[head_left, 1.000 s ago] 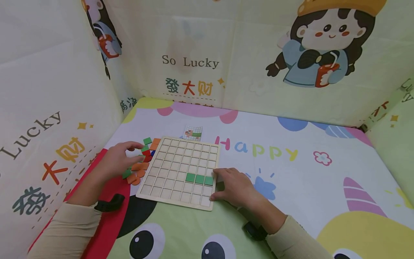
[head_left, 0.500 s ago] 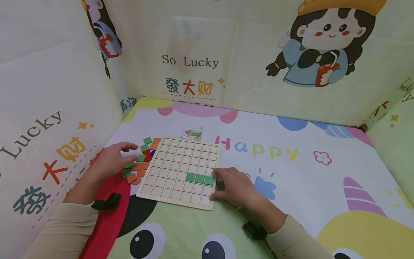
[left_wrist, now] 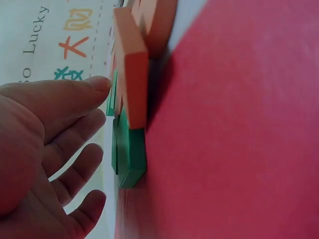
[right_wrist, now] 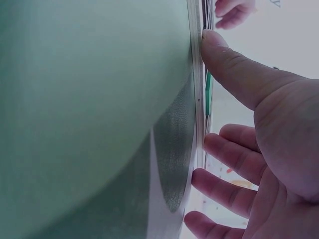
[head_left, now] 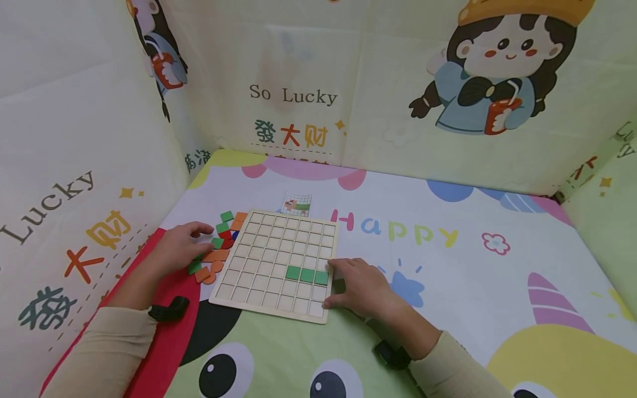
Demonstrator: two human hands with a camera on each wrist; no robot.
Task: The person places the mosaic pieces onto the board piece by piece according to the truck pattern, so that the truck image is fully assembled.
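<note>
In the head view a wooden grid board [head_left: 269, 250] lies flat, with three green square tiles [head_left: 307, 275] in one row at its right side. My right hand [head_left: 360, 287] rests thumb and fingertips against the board's right edge; the right wrist view shows the thumb [right_wrist: 239, 67] on that edge and the fingers spread. To the left of the board is a loose pile of green, orange, red and blue tiles. My left hand [head_left: 179, 246] hovers beside it, fingers loosely bent and holding nothing, near a green tile [head_left: 217, 243]. Close by in the left wrist view are an orange tile [left_wrist: 134, 74] and another green tile [left_wrist: 132, 154].
Behind the board lies a small picture card [head_left: 297, 204] with a gridded coloured design. Round orange pieces [head_left: 216, 266] lie at the near end of the pile. A printed cloth [head_left: 463, 282] covers the table, and printed sheets [head_left: 308, 55] form walls at the back and sides.
My left hand has drawn back left from the tiles, then shifted slightly right again, its fingers closer together. My right hand, the board and its green tiles have stayed in place.
</note>
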